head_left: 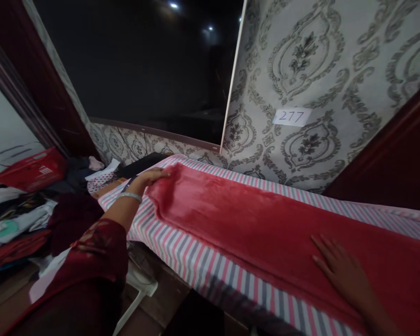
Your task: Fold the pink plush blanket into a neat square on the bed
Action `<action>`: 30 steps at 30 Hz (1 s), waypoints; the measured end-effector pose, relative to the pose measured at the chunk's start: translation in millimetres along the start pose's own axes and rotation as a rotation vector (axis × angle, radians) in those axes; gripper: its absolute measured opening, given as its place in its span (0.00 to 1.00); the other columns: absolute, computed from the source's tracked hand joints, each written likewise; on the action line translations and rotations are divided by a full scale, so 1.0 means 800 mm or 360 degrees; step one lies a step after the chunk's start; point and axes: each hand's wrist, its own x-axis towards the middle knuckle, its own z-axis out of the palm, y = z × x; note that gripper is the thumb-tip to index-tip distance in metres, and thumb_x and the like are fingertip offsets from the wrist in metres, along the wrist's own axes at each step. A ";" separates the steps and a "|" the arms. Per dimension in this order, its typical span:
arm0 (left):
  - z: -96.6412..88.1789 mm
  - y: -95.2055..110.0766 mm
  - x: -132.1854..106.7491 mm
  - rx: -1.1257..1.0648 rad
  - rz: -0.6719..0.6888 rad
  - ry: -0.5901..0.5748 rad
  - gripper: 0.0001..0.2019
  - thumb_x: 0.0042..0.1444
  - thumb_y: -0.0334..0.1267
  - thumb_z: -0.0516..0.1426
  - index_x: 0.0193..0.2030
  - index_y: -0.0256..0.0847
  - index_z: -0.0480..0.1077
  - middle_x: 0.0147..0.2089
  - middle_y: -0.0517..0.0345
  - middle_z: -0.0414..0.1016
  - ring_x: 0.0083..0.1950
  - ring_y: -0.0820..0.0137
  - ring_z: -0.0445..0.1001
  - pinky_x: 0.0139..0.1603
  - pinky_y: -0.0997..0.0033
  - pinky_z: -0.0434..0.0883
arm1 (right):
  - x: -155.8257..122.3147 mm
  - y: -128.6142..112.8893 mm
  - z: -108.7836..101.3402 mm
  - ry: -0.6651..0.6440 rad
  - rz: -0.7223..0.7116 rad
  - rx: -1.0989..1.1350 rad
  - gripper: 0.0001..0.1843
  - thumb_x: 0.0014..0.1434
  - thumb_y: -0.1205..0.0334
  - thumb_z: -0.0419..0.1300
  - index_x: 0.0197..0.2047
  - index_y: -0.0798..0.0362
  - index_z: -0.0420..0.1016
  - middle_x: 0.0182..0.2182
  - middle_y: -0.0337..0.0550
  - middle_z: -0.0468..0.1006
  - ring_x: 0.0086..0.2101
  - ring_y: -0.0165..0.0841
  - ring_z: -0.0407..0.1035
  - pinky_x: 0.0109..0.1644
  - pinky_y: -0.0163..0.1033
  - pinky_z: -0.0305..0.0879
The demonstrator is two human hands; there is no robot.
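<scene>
A red fleecy cloth (252,210) lies folded lengthwise along a pink, grey and white striped board cover (192,261). My left hand (151,178) rests at the cloth's far left end, fingers stretched flat along its edge; a silver bangle sits on that wrist and a dark red sleeve covers the forearm. My right hand (339,266) lies flat on the cloth at the lower right with fingers spread. Neither hand holds anything.
A pile of clothes (38,214) and a red bag (33,170) sit at the left. A patterned wall with a paper label reading 277 (291,116) stands behind the board. A dark window (150,65) is at the back. A white frame (140,289) shows under the board.
</scene>
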 end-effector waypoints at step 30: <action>0.309 0.140 -0.178 0.1117 0.1014 -0.0578 0.20 0.58 0.33 0.57 0.58 0.35 0.71 0.53 0.41 0.79 0.52 0.55 0.78 0.51 0.61 0.72 | 0.018 -0.039 -0.041 -0.0173 0.0162 -0.0032 0.30 0.70 0.47 0.45 0.72 0.41 0.61 0.72 0.43 0.58 0.70 0.47 0.51 0.69 0.62 0.52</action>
